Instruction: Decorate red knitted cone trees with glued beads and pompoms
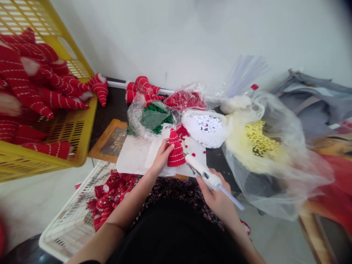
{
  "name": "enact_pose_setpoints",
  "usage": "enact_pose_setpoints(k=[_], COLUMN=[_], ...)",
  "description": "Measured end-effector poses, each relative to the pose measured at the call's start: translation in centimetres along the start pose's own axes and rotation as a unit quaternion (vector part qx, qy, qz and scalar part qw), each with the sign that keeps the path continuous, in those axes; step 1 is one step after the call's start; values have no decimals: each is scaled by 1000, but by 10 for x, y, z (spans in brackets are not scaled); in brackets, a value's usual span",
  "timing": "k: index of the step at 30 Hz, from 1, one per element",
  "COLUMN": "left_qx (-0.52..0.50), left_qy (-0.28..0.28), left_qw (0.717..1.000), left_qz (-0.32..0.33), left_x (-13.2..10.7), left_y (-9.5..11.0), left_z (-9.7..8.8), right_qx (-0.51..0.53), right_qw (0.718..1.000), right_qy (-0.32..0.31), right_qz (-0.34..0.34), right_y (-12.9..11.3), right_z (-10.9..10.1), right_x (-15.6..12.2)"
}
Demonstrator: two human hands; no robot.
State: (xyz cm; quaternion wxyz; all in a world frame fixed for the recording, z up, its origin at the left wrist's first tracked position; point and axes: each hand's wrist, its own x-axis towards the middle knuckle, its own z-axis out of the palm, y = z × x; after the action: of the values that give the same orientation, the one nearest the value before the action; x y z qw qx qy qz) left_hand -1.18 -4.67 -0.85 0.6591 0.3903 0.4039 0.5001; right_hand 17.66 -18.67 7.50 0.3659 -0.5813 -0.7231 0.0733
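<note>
My left hand (162, 154) grips a small red cone-shaped cloth hat (176, 152) with white stitched stripes, its tip pointing away from me. In my right hand (216, 194) is a white glue gun (204, 172) with a clear glue stick (231, 197) poking out of its back. The gun's nozzle is close to the hat's lower right edge; whether they touch I cannot tell. Loose red pom-poms (182, 132) are scattered just beyond the hat. A white sheet (134, 154) lies beneath the work.
Behind the sheet stand bags of green pom-poms (156, 117), red pieces (189, 99), white pom-poms (207, 123) and yellow pom-poms (258, 137). A yellow crate (85, 146) of striped red hats is at left. Below it, a white basket (68, 223) holds decorated red pieces. Clear glue sticks (247, 73) rest by the wall.
</note>
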Motion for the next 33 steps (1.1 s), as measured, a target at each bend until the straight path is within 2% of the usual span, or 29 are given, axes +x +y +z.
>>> enact_pose_setpoints(k=[3, 7, 13, 21, 33], left_qx=[-8, -11, -2, 9, 2], left_qy=[8, -2, -26, -45, -15], left_qw=[1000, 1000, 1000, 999, 1000], left_qz=[-11, -9, 6, 20, 8], left_x=[0, -1, -4, -6, -5], left_y=[-2, -3, 0, 3, 2], left_z=[-2, -4, -3, -3, -2], right_qx=[66, 137, 127, 106, 65], right_qw=[996, 986, 987, 990, 995], right_qy=[31, 20, 5, 10, -12], right_qz=[54, 97, 100, 93, 79], right_y=[4, 9, 13, 17, 22], right_z=[2, 11, 26, 31, 29], right_x=[-2, 1, 6, 5, 0])
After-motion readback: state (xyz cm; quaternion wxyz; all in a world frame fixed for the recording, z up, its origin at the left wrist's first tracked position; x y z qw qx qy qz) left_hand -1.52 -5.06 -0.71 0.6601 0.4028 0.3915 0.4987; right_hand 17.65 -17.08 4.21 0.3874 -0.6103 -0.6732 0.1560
